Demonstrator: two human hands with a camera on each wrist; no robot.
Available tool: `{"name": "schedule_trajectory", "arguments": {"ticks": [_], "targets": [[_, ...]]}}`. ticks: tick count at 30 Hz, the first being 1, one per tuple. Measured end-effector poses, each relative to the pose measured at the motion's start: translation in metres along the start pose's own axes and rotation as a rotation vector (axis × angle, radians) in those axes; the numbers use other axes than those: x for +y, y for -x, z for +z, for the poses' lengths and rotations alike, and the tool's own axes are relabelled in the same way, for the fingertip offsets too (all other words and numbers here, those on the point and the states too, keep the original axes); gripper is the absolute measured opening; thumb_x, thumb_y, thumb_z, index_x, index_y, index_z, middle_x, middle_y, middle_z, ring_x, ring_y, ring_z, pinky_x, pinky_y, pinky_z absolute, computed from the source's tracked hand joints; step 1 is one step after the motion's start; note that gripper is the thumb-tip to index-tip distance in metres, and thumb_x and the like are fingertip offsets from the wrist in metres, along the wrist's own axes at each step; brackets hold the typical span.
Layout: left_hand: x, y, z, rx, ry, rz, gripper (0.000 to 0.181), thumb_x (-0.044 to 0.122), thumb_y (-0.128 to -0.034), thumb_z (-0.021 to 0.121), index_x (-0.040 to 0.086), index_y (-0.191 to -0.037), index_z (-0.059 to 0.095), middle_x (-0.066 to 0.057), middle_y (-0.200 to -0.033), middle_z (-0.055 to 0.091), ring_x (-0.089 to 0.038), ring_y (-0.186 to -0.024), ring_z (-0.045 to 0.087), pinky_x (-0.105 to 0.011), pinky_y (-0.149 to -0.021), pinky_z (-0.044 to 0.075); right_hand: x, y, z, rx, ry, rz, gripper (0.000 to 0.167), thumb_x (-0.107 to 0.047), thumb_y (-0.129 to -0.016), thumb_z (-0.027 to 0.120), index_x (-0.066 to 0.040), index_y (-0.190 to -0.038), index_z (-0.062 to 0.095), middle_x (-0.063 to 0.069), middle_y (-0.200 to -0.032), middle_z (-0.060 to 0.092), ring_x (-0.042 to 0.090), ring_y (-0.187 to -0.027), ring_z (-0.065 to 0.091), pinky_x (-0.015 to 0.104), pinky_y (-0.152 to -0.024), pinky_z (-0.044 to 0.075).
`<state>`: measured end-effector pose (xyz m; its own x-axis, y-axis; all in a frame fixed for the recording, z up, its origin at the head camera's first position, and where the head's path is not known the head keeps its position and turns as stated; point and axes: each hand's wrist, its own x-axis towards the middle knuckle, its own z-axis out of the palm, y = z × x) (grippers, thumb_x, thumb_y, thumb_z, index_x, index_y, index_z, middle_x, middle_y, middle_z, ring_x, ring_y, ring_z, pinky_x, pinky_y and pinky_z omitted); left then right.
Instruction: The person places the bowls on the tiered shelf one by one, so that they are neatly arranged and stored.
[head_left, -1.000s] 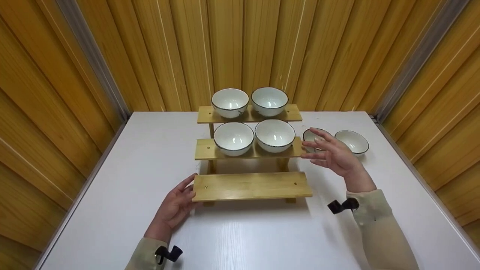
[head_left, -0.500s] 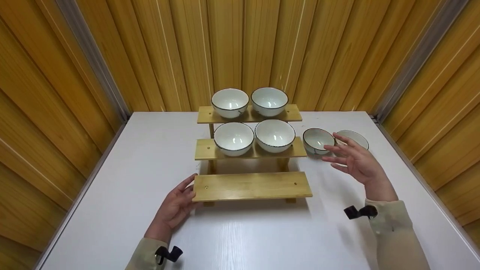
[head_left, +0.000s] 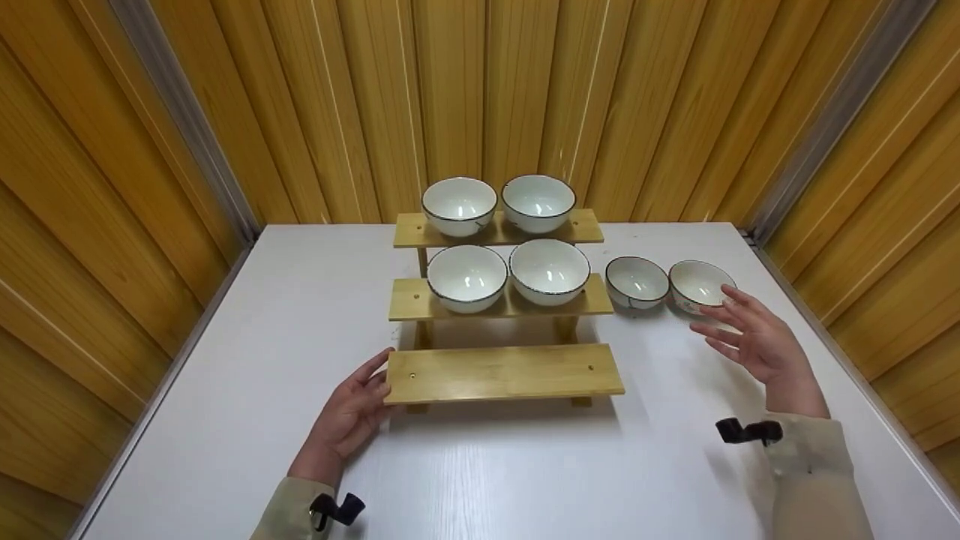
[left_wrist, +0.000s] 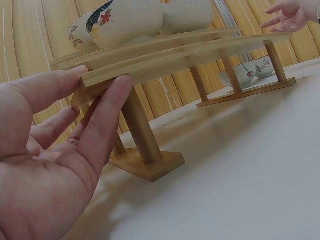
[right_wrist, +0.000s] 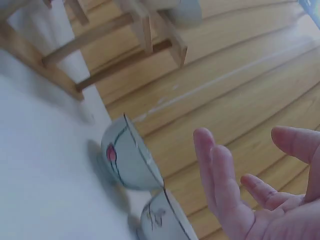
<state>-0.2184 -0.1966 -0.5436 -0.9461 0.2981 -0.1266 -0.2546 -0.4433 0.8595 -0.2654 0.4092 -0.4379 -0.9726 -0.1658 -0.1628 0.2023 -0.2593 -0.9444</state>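
A three-step wooden stand (head_left: 502,373) holds two white bowls on its top board and two on the middle board; the lowest board bears nothing. At the lowest board's left end, my left hand (head_left: 349,420) grips the edge; the left wrist view shows the thumb and fingers (left_wrist: 107,112) around the board's end (left_wrist: 100,80). My right hand (head_left: 765,349) hangs with spread fingers in front of the far-right bowl (head_left: 694,281), holding nothing. Beside that bowl stands another small bowl (head_left: 636,283). In the right wrist view both bowls (right_wrist: 131,160) are left of the hand (right_wrist: 270,200).
The white table (head_left: 300,300) is bounded by wood-patterned panels (head_left: 360,112) behind and at both sides. Grey metal strips run down the two back corners.
My right hand has moved right and a little toward me, from beside the middle board past the nearer small bowl to the far-right one. My left hand has stayed at the stand.
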Motion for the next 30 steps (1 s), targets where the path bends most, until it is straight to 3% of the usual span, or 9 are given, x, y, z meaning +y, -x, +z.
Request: {"name": "schedule_trajectory", "arguments": {"ticks": [4, 8, 11, 20, 26, 30], "targets": [[0.000, 0.000, 0.000, 0.003, 0.005, 0.000, 0.070, -0.005, -0.1014, 0.052, 0.010, -0.164, 0.023, -0.007, -0.147, 0.052, -0.021, -0.126, 0.063, -0.039, -0.104, 0.054, 0.005, -0.003, -0.015, 0.109, -0.066, 0.062, 0.035, -0.027, -0.106, 0.057, -0.034, -0.135, 0.040, -0.006, -0.104, 0.076, 0.018, -0.095, 0.078, 0.028, -0.084, 0.061], [0.000, 0.000, 0.001, 0.008, 0.012, 0.000, 0.070, -0.005, -0.1010, 0.053, 0.010, -0.163, 0.024, -0.008, -0.148, 0.052, -0.021, -0.128, 0.063, -0.038, -0.105, 0.054, 0.009, -0.008, -0.026, 0.195, -0.133, 0.141, 0.079, -0.031, -0.100, 0.067, -0.037, -0.161, 0.018, -0.005, -0.100, 0.075, 0.020, -0.093, 0.078, 0.030, -0.086, 0.062], [0.000, 0.000, 0.001, 0.012, 0.013, 0.003, 0.070, -0.005, -0.1005, 0.054, 0.009, -0.163, 0.025, -0.007, -0.147, 0.053, -0.021, -0.127, 0.063, -0.038, -0.104, 0.054, 0.011, -0.013, -0.031, 0.240, -0.184, 0.181, 0.102, -0.031, -0.097, 0.071, -0.033, -0.166, -0.004, -0.003, -0.097, 0.073, 0.023, -0.092, 0.078, 0.033, -0.090, 0.061], [-0.001, 0.001, -0.001, -0.033, 0.004, 0.024, 0.070, -0.004, -0.1024, 0.052, 0.007, -0.164, 0.019, -0.003, -0.141, 0.057, -0.018, -0.121, 0.065, -0.033, -0.097, 0.057, 0.018, -0.030, -0.038, 0.350, -0.372, 0.257, 0.095, -0.029, -0.098, 0.071, -0.041, -0.164, 0.005, 0.009, -0.095, 0.073, 0.030, -0.099, 0.077, 0.034, -0.102, 0.055], [-0.001, 0.001, -0.001, -0.031, 0.005, 0.021, 0.070, -0.004, -0.1026, 0.051, 0.007, -0.164, 0.019, -0.003, -0.141, 0.057, -0.018, -0.121, 0.065, -0.035, -0.098, 0.057, 0.021, -0.047, -0.037, 0.356, -0.412, 0.218, 0.090, -0.024, -0.100, 0.068, -0.037, -0.165, 0.007, 0.007, -0.126, 0.057, 0.034, -0.103, 0.075, 0.041, -0.111, 0.046], [-0.001, 0.001, -0.001, -0.020, 0.021, 0.015, 0.069, -0.004, -0.1024, 0.050, 0.008, -0.163, 0.021, -0.005, -0.141, 0.057, -0.019, -0.119, 0.066, -0.035, -0.095, 0.058, 0.023, -0.060, -0.036, 0.379, -0.409, 0.205, 0.089, -0.021, -0.102, 0.065, -0.035, -0.166, 0.005, 0.008, -0.134, 0.048, 0.035, -0.100, 0.075, 0.042, -0.110, 0.047]]}}
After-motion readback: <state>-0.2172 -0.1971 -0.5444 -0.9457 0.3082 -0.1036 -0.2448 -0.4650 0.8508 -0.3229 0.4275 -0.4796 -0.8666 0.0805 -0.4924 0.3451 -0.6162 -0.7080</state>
